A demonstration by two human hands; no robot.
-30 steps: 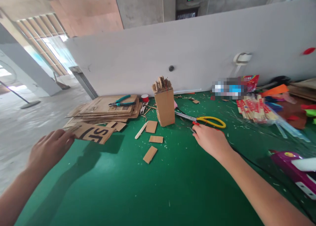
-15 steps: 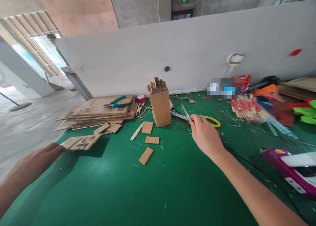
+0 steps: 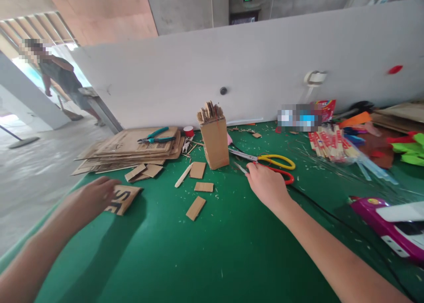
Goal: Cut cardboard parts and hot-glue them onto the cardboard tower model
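Observation:
My left hand (image 3: 94,197) is at the left side of the green table, closed over the left end of a cardboard piece (image 3: 124,200) with dark printed letters. Its fingers are slightly blurred. My right hand (image 3: 266,181) pinches a thin pointed knife (image 3: 241,168), its tip toward the left; most of its handle is hidden in the fingers. Just behind that hand lie scissors with a yellow handle loop (image 3: 278,161) and a red loop (image 3: 285,176). Small cut cardboard pieces (image 3: 203,187) and a pale wooden stick (image 3: 183,176) are spread between my hands.
A cardboard box (image 3: 215,144) full of strips stands mid-table. Stacked cardboard (image 3: 126,146) bearing teal-handled pliers (image 3: 154,136) lies left. Packaged sticks (image 3: 334,144) and a purple-and-white device (image 3: 384,225) with a cable are right. A person (image 3: 62,75) is beyond the partition.
My left hand has moved right and turned over the lettered cardboard, which has shifted right and lower. My right hand has lowered the knife slightly leftward. A person has appeared at far left.

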